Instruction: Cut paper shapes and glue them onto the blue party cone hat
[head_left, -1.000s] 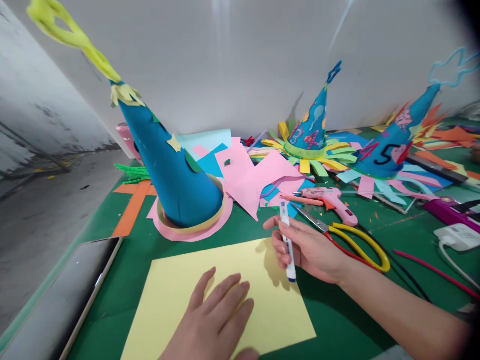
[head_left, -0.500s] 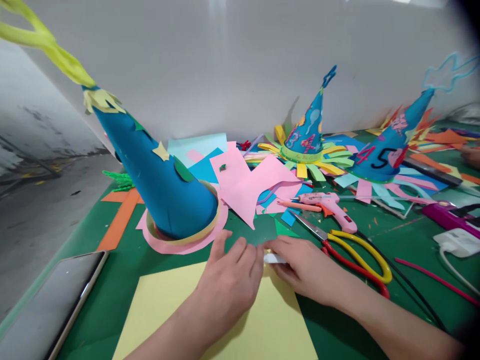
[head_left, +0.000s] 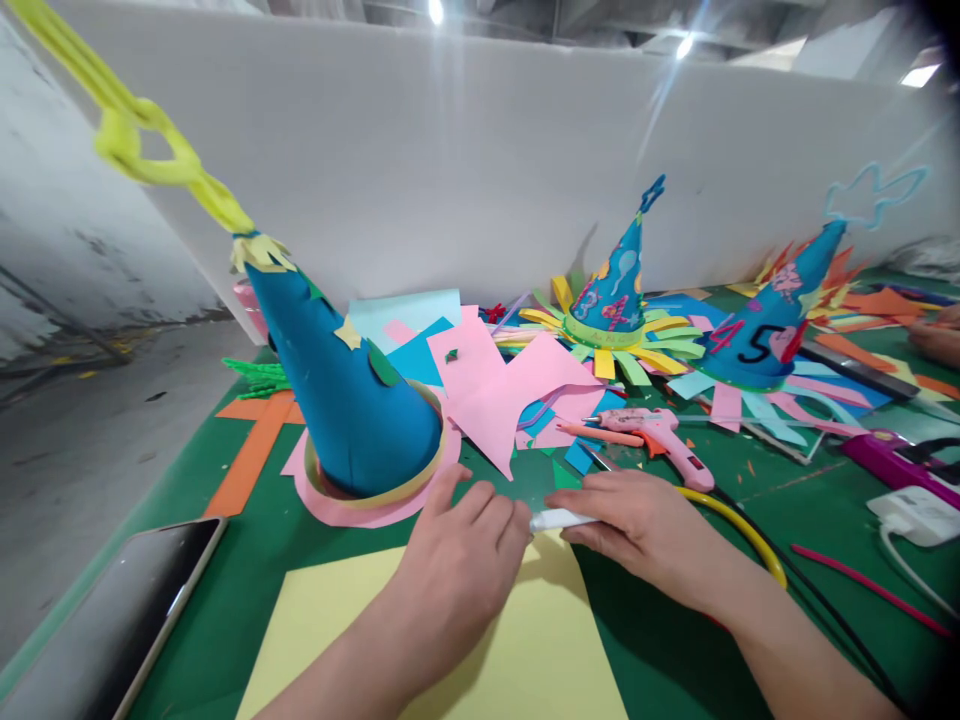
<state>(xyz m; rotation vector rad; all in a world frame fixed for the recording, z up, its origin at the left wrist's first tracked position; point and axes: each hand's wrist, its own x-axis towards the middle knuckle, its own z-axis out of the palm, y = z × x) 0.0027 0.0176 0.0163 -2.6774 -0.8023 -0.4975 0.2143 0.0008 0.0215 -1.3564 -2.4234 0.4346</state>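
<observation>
My right hand [head_left: 645, 525] is closed round a white marker [head_left: 559, 519], held level above the far edge of a yellow paper sheet [head_left: 517, 650]. My left hand [head_left: 465, 555] meets the marker's left end, fingers curled and pinched there; what they grip is hidden. Both hands hover just in front of a tall blue cone hat [head_left: 345, 390] on a pink ring base.
Yellow-handled scissors [head_left: 750, 535] and a pink glue gun [head_left: 660, 435] lie right of my hands. Pink paper scraps [head_left: 502, 385] and two more decorated blue hats [head_left: 619, 285] [head_left: 772, 320] sit behind. A phone [head_left: 127, 600] lies at the left. Another person's hand [head_left: 937, 335] shows at the right.
My right hand turned the marker from upright to level. My left hand lifted off the yellow sheet and came to the marker's end. The camera tilted up.
</observation>
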